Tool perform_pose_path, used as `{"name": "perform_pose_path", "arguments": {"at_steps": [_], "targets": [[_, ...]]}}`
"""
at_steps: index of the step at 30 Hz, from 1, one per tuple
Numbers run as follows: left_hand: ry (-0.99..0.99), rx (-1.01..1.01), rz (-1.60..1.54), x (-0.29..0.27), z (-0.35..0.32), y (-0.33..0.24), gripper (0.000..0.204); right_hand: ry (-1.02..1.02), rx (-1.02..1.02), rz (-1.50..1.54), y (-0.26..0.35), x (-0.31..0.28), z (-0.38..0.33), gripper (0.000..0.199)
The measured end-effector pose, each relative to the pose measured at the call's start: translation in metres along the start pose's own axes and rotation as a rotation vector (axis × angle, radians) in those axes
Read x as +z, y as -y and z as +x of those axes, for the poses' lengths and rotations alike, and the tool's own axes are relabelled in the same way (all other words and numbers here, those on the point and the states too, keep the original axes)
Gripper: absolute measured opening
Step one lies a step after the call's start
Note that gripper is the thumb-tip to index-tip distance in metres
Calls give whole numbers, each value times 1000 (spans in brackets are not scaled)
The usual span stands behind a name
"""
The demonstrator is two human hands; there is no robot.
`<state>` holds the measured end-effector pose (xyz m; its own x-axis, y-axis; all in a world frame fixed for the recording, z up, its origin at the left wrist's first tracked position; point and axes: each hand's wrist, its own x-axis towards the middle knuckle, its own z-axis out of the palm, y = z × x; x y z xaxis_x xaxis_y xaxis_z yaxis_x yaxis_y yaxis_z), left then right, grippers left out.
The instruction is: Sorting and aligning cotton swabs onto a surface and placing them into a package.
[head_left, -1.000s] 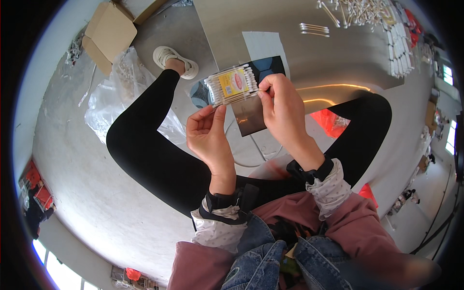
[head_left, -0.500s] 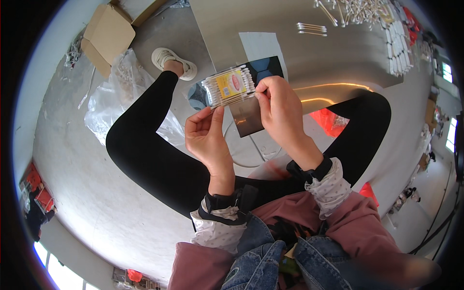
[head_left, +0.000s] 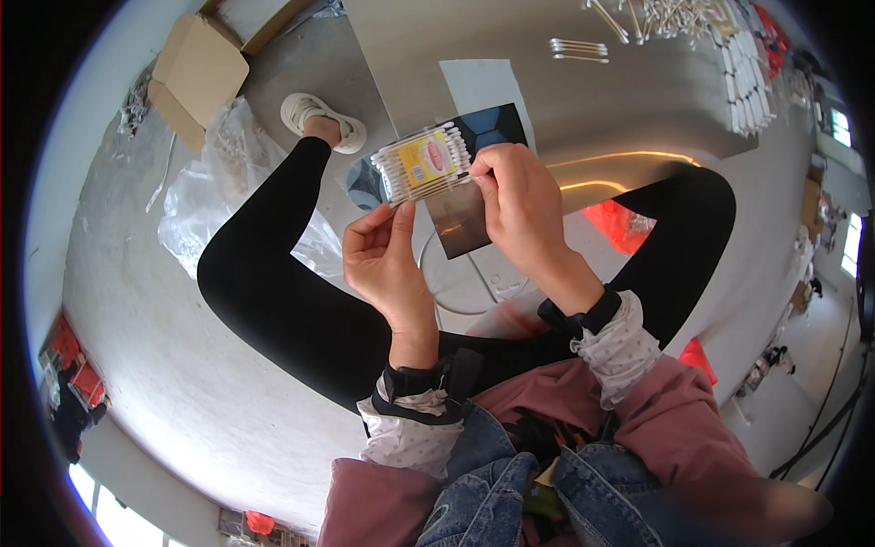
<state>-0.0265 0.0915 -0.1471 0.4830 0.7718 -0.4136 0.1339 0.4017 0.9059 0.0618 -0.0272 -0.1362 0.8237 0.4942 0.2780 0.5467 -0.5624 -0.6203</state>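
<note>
A flat pack of cotton swabs (head_left: 422,164) with a yellow label lies in a row under what looks like clear film, tilted up to the right. My left hand (head_left: 390,269) pinches its lower left corner between thumb and forefinger. The thumb and forefinger of my right hand (head_left: 521,205) pinch its lower right corner. Beneath the pack is a dark panel with blue patterns (head_left: 492,126), partly hidden by the pack and my right hand.
A metal-coloured table (head_left: 620,118) holds a white sheet (head_left: 483,84), a small row of loose swabs (head_left: 580,50), a heap of swabs (head_left: 674,20) and stacked packs (head_left: 746,82). An opened cardboard box (head_left: 196,77) and clear plastic bag (head_left: 232,173) lie on the floor at the left.
The whole view has shifted slightly, so hands and pack appear a little further left. Both hands keep their pinch on the pack.
</note>
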Motion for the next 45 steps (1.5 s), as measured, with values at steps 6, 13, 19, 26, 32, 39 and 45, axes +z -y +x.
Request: {"name": "perform_pose_path", "arguments": {"at_steps": [6,13,19,26,32,39,45], "targets": [[19,2,-2,0,0,1,22,9,5,15,0,-2,2,21],[24,-24,-61,3,0,0,25,23,112,79,0,-2,2,18],[-7,-74,-144,9,-2,6,25,3,127,76,0,1,0,26],[-89,-85,-156,14,-4,7,22,22,227,176,-1,-2,-1,21],[-40,-114,-178,10,-5,3,21,28,227,203,0,-4,4,24],[-59,-94,-120,5,-6,3,20,-56,220,140,3,4,1,25],[-26,-126,-129,5,-5,4,18,21,162,39,3,2,-3,21]]}}
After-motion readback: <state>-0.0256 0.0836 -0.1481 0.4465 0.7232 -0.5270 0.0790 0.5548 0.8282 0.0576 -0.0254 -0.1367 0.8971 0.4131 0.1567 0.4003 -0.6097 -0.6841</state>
